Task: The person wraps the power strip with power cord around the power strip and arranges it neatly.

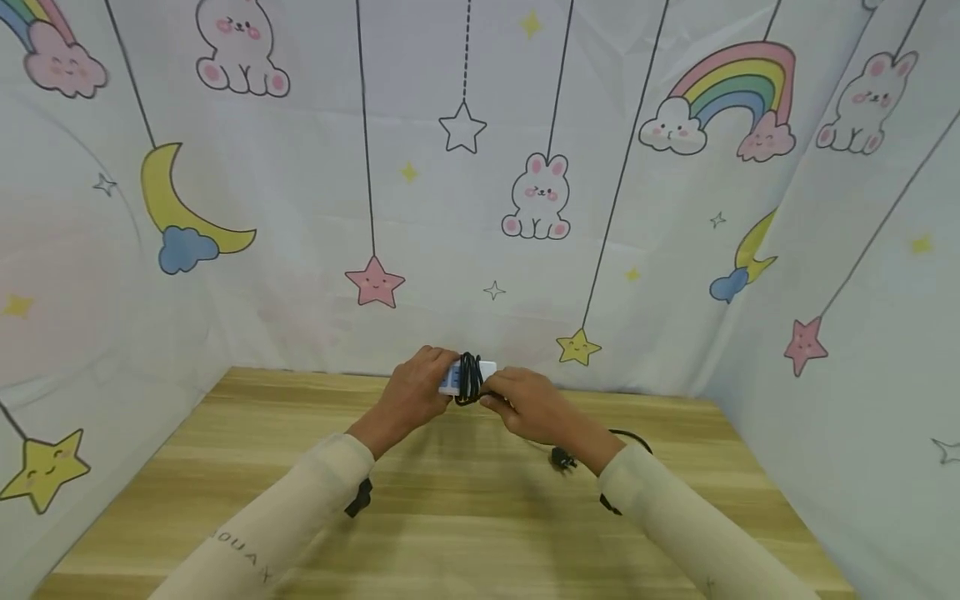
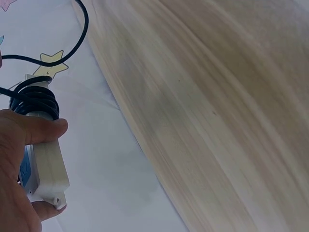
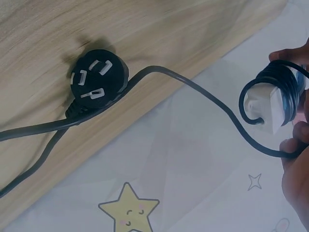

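Observation:
A white power strip (image 2: 50, 166) with a blue socket face is held up above the far edge of the table. My left hand (image 1: 412, 387) grips one end of it, thumb across its side in the left wrist view. Several turns of black cord (image 1: 469, 379) are wound round its middle. At the other end, my right hand (image 1: 532, 404) pinches the loose run of that cord between thumb and fingers. From there the cord trails back past the right wrist, and its black three-pin plug (image 3: 99, 79) shows over the tabletop, prongs facing the camera.
The wood-grain table (image 1: 450, 525) spreads below both arms. White curtains (image 1: 300, 317) printed with stars, moons, rabbits and rainbows stand behind it and at both sides. Loose cord (image 3: 193, 89) loops near the plug.

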The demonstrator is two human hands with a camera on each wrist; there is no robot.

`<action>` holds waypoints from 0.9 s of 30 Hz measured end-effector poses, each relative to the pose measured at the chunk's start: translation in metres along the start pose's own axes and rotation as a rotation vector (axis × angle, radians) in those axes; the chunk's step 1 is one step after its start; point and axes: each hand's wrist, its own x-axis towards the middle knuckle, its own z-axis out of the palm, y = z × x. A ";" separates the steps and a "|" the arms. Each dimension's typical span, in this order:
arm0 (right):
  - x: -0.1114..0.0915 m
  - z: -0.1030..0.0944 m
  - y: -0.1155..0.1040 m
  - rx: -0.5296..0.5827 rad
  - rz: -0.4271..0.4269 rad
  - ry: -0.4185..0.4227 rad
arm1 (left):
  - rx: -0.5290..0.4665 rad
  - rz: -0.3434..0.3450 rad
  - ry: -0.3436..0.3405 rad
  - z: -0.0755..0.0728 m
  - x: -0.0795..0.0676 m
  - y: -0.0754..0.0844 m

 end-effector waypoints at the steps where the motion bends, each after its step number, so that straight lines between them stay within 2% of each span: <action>1: 0.001 0.000 0.001 0.001 0.003 0.013 | -0.004 0.007 -0.004 0.000 0.000 0.000; 6: 0.005 0.003 0.009 -0.003 -0.006 0.065 | -0.012 0.039 -0.032 0.002 -0.002 0.003; 10: 0.007 0.004 0.014 0.036 0.009 0.090 | -0.016 0.046 -0.048 0.003 -0.002 0.005; 21: 0.016 -0.003 0.024 0.236 0.130 0.094 | -0.037 0.092 -0.057 0.002 0.001 0.013; 27: 0.023 -0.001 0.032 0.307 0.202 0.091 | -0.046 0.119 -0.046 0.002 0.001 0.014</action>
